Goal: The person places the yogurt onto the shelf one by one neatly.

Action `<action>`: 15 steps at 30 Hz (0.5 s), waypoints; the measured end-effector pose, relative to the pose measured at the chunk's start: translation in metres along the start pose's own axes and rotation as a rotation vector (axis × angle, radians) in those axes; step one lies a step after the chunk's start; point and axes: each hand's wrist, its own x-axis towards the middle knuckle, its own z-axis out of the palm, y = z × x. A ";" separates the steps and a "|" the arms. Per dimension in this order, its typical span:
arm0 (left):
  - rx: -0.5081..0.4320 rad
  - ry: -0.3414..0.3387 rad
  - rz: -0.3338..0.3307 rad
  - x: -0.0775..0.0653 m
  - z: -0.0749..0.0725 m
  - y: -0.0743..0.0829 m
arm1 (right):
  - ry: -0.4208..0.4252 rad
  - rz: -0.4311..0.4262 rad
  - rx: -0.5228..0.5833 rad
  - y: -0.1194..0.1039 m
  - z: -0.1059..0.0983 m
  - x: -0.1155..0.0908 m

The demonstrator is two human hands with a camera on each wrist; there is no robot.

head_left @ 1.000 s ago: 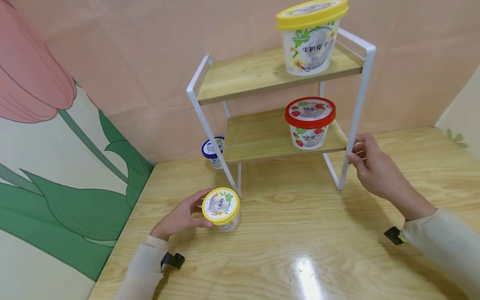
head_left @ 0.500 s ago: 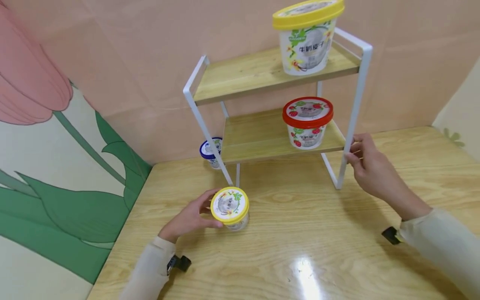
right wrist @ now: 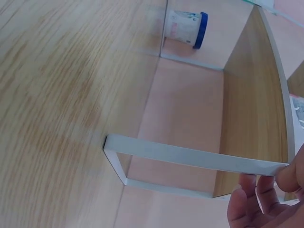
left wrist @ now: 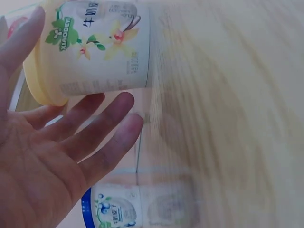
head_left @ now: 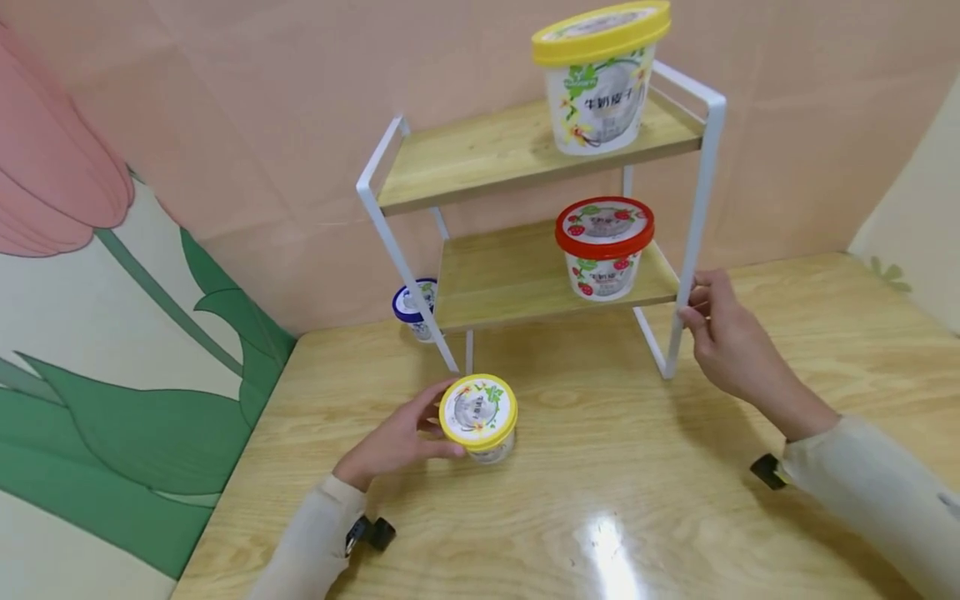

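A small ice-cream tub with a yellow lid is upright at the table's front middle, by the shelf's left leg. My left hand holds it from the left, thumb in front and fingers behind; in the left wrist view the tub lies between thumb and fingers. On the right, my right hand pinches the white metal leg of a two-tier shelf; the right wrist view has the thumb and fingers at that frame. A red-lidded tub sits on the lower tier.
A larger yellow-lidded tub stands on the right of the upper tier. Behind the shelf's left leg is a blue-lidded tub, partly hidden. A pinkish backdrop rises behind the wooden table.
My left hand has moved right with the yellow-lidded tub. The right hand keeps its grip on the shelf leg; the whole scene shifts slightly left as the head view turns.
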 end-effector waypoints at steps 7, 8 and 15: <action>0.033 -0.038 0.022 0.016 0.014 0.012 | 0.015 0.000 -0.017 0.002 -0.003 -0.001; 0.036 -0.043 0.022 0.017 0.015 0.014 | 0.017 0.001 -0.016 0.003 -0.002 -0.001; 0.039 -0.059 0.001 0.018 0.022 0.022 | 0.017 0.008 -0.009 0.000 0.005 0.000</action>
